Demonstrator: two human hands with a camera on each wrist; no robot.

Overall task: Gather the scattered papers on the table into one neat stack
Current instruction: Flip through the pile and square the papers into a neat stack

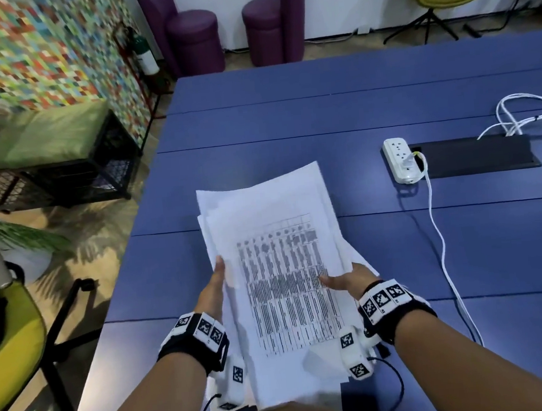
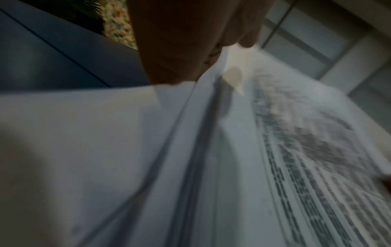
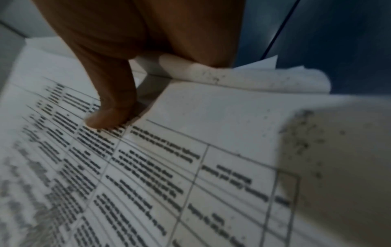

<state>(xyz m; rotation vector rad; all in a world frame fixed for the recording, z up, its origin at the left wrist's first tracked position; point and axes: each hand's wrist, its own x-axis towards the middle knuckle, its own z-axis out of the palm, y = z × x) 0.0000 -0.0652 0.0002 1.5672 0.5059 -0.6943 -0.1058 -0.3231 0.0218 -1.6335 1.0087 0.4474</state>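
A loose bundle of white papers point(image 1: 277, 254) is held over the blue table point(image 1: 320, 115), the top sheet printed with a dark table of text. My left hand point(image 1: 216, 284) grips the bundle's left edge, thumb on top. On the right edge my right hand point(image 1: 345, 279) holds the sheets, its thumb pressed on the printed sheet point(image 3: 190, 167) and its fingers hidden underneath. The sheets are fanned and uneven, with corners sticking out at the far end. In the left wrist view the layered paper edges point(image 2: 190, 150) run up to my left hand point(image 2: 190, 50).
A white power strip point(image 1: 401, 159) with a white cable point(image 1: 439, 239) lies to the right, beside a black cable hatch point(image 1: 475, 156). More white cables point(image 1: 524, 114) coil at the far right. The table's left edge drops to the floor near a yellow chair point(image 1: 6, 343).
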